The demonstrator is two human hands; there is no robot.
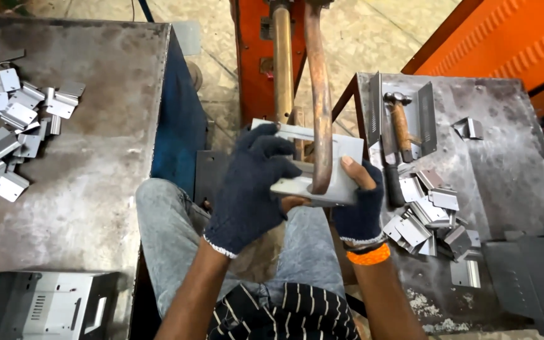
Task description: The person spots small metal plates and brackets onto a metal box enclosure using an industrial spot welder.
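A flat grey sheet-metal part point(341, 173) is held by both gloved hands between the two copper arms point(319, 94) of an orange spot welding machine point(253, 56), just above the person's knees. The left hand point(250, 189) is closed around the left edge of the part, with the fingers curled over its top; the right hand point(360, 201) is closed on the right lower corner, with the bare thumb tip pressed on the upper face. The curved copper arm comes down over the middle of the part, and its tip seems to touch the lower edge, although the exact contact point is hidden. For a good result, the part should be kept level and steady, and both hands should be held well away from the copper tip, because the fingertips of the right glove are cut open. On the right table point(505, 126) a hammer point(401, 126) and a pile of small bent brackets point(432, 217) are lying; more brackets point(17, 107) are spread on the left table point(96, 157).
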